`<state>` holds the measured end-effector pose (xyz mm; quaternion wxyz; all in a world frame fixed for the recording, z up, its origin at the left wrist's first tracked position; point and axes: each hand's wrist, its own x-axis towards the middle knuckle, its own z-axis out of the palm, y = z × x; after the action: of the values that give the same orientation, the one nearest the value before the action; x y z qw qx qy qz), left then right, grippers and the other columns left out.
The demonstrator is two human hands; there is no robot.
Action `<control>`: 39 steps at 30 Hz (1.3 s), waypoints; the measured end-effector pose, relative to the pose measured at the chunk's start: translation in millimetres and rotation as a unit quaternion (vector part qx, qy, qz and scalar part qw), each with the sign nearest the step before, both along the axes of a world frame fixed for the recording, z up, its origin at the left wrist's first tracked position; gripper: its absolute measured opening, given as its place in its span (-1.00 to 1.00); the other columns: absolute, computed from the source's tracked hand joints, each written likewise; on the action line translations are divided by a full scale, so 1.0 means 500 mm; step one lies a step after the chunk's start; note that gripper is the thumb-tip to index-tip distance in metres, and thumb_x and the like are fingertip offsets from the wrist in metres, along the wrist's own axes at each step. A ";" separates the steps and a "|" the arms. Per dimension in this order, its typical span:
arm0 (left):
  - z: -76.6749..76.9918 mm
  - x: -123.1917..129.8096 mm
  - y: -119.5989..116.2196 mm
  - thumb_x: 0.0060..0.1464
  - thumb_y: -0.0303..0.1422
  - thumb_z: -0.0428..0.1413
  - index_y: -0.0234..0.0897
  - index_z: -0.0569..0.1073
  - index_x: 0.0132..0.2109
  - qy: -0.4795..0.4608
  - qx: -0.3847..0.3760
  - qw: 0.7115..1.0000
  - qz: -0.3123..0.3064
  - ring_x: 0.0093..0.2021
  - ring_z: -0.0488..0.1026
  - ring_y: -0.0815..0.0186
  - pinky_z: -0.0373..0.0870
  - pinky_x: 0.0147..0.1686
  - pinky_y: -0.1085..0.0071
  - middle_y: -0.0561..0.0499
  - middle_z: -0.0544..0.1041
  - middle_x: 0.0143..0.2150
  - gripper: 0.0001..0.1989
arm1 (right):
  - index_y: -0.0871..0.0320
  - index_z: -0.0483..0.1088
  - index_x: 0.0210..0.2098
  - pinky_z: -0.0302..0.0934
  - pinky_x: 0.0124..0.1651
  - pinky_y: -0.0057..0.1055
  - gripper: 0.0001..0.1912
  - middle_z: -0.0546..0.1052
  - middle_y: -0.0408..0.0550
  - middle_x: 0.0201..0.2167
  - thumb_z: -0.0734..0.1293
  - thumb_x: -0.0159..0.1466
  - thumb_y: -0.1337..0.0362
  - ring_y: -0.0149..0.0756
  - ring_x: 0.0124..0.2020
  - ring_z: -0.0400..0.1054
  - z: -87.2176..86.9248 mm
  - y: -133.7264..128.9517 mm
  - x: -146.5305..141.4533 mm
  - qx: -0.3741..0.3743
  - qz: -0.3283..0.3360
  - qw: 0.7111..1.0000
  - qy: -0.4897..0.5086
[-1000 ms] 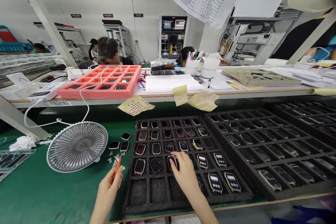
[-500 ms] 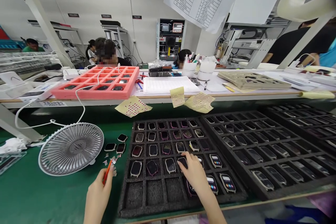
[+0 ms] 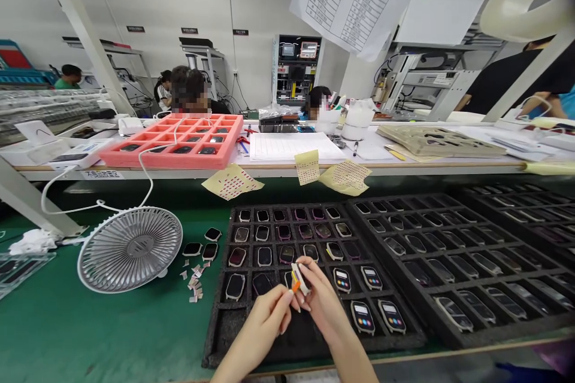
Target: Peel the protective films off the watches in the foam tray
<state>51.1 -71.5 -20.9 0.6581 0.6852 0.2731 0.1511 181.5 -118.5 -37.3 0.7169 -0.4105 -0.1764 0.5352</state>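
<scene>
My right hand [image 3: 322,302] holds a pale-framed smartwatch [image 3: 300,278] on its edge, just above the black foam tray [image 3: 220,317]. My left hand [image 3: 265,318] pinches a small orange tool [image 3: 295,285], whose tip is at the watch. Both hands nearly meet over the tray's lower middle cells and hide part of them. Rows of smartwatches lie in the tray cells, and several at the front, such as one [image 3: 362,318], show lit coloured icons.
Left of the tray are loose black-faced watches [image 3: 202,243], small film scraps [image 3: 193,282] and a white desk fan [image 3: 130,249]. A second foam tray [image 3: 453,257] lies to the right. A pink tray [image 3: 135,158] and paperwork stand on the shelf beyond; co-workers sit farther back.
My right hand has lifted a watch from the tray and turned it on edge. My left hand has moved right from the film scraps, bringing the orange tool to the watch.
</scene>
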 end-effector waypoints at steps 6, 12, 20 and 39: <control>0.004 0.007 -0.001 0.16 0.07 -0.13 -0.26 0.30 -0.39 -0.009 -0.011 1.000 0.002 -0.69 -0.03 0.48 -0.10 -0.68 0.51 0.23 0.12 -0.67 -0.53 | 0.12 0.28 -0.37 -0.29 -0.76 -0.64 -0.61 0.33 -0.31 -0.63 0.49 0.01 0.05 -0.64 -0.78 -0.02 0.009 0.013 -0.021 0.004 -0.022 0.999 0.046; 0.004 0.005 -0.002 0.18 0.03 -0.13 -0.26 0.30 -0.41 -0.002 0.000 1.000 0.003 -0.70 -0.03 0.48 -0.09 -0.67 0.51 0.23 0.10 -0.69 -0.55 | 0.10 0.26 -0.35 -0.24 -0.78 -0.64 -0.59 0.35 -0.32 -0.64 0.49 0.01 0.03 -0.63 -0.80 0.03 0.021 0.009 -0.019 -0.005 -0.038 0.999 0.030; -0.004 0.002 0.009 0.20 -0.03 -0.13 -0.30 0.38 -0.39 0.003 0.038 0.999 0.005 -0.69 0.00 0.48 -0.05 -0.65 0.52 0.22 0.11 -0.71 -0.55 | 0.10 0.27 -0.35 -0.14 -0.76 -0.63 -0.67 0.25 -0.38 -0.69 0.43 0.12 0.04 -0.61 -0.79 0.03 0.009 0.004 -0.022 0.012 -0.053 0.998 -0.042; -0.029 0.009 0.016 0.07 0.14 -0.06 -0.27 0.28 -0.49 -0.035 -0.017 0.998 0.057 -0.74 -0.04 0.52 -0.11 -0.71 0.54 0.24 0.10 -0.75 -0.47 | 0.09 0.26 -0.35 -0.34 -0.75 -0.66 -0.57 0.24 -0.40 -0.70 0.51 -0.06 0.09 -0.69 -0.78 -0.23 0.000 0.019 -0.031 -0.009 -0.016 0.994 0.110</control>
<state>55.7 -63.4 -35.2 0.6688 0.6517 0.2913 0.2078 165.8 -109.0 -37.5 0.7364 -0.3588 -0.0850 0.5673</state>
